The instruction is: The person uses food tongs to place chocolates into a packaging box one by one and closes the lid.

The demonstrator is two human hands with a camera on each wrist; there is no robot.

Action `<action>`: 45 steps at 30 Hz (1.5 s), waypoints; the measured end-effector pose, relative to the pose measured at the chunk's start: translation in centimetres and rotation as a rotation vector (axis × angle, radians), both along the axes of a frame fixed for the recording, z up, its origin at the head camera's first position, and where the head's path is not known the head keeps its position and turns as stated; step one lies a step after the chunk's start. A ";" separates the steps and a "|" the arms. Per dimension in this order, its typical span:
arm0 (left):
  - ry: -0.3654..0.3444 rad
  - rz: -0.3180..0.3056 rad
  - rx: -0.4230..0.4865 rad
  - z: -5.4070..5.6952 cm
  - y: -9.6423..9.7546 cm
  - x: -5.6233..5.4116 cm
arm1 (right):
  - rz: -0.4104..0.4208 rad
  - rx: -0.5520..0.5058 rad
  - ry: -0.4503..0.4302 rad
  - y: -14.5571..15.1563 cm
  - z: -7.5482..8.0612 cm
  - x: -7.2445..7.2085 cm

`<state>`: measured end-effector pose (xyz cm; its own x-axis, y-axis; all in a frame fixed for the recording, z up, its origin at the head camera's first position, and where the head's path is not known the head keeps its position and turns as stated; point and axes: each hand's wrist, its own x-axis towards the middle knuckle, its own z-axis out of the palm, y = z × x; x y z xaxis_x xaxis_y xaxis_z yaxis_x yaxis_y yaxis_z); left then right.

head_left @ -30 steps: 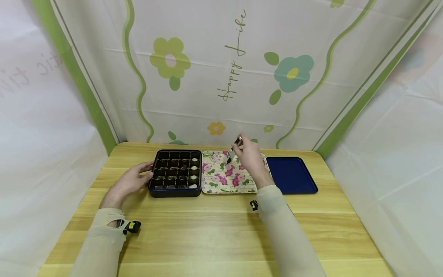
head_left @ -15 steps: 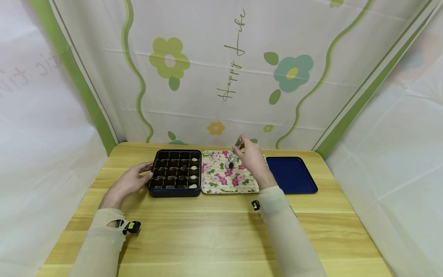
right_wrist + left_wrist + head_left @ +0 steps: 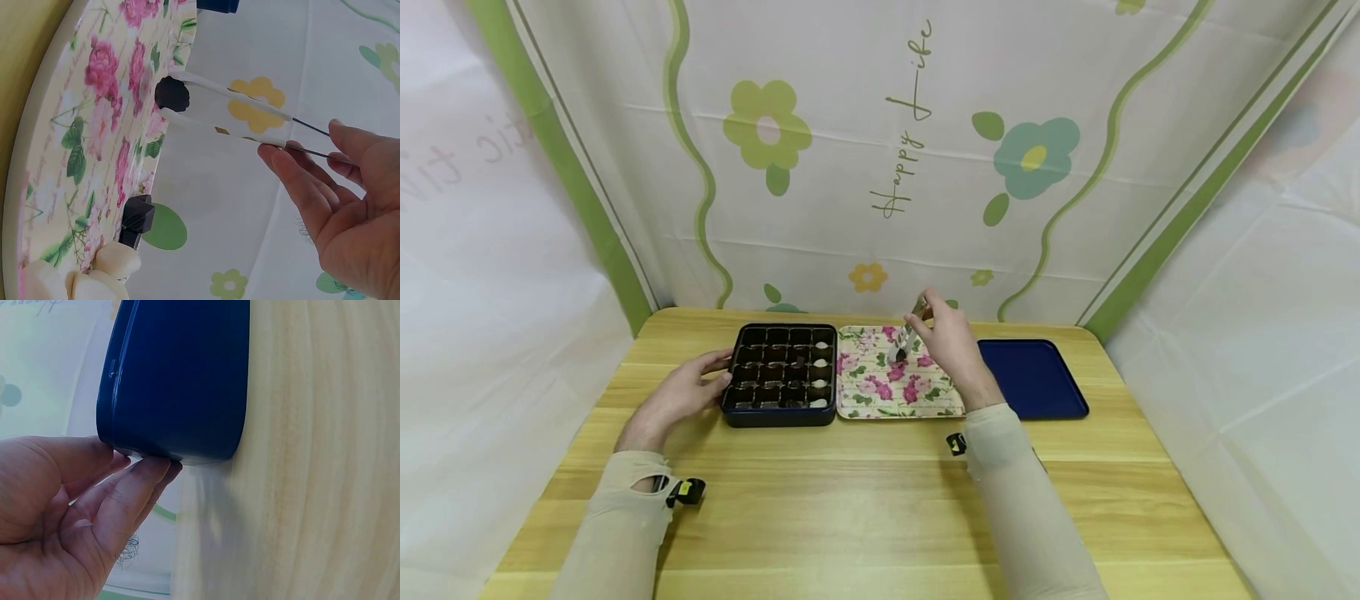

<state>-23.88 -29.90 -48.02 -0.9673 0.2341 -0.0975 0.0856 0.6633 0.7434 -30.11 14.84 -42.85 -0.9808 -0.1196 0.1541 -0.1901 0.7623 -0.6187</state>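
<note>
My right hand point(image 3: 950, 342) pinches the end of a pair of tongs point(image 3: 200, 83) over the flowered tray point(image 3: 863, 408). The white tong tips stand on either side of a dark, round, ridged piece like a chocolate point(image 3: 172, 95), close against the tray's surface in the right wrist view. With its fingertips and thumb my left hand point(image 3: 681, 390) touches the left side of a dark blue box point(image 3: 181, 381). That box has a brown divided insert; pale shell-shaped pieces point(image 3: 820, 364) fill its right column, and a few dark pieces point(image 3: 795, 386) lie beside them.
More dark pieces point(image 3: 138, 214) and pale shell-shaped pieces point(image 3: 117, 259) lie on the tray, mostly hidden by my right hand in the head view. A flat blue lid point(image 3: 1036, 379) lies to the tray's right. Behind the wooden table point(image 3: 842, 508) hangs a printed curtain point(image 3: 842, 208).
My right hand has shifted slightly right, and the tong tips have come a little lower in the head view, around the dark piece. The left hand and the box have not moved.
</note>
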 end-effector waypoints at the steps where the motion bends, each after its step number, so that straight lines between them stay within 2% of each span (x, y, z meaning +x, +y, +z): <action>1: 0.000 0.000 -0.001 0.0 0.0 0.0 | 0.003 0.000 0.008 0.0 -0.1 0.1; 9: -0.005 0.005 -0.007 -0.2 -0.1 -0.1 | -0.017 0.052 0.172 0.0 -0.7 0.2; 24: -0.014 0.005 -0.003 -0.2 0.0 -0.1 | -0.117 0.068 0.313 1.4 -2.2 0.0; 32: -0.026 0.009 0.008 -0.1 -0.1 0.0 | -0.092 0.049 0.269 1.1 -3.2 0.1; 38: -0.024 0.009 -0.002 -0.1 -0.2 -0.1 | -0.073 0.034 0.264 0.8 -3.2 0.2; 45: -0.025 0.009 0.006 -0.1 -0.1 -0.1 | -0.063 0.025 0.219 0.9 -3.2 0.0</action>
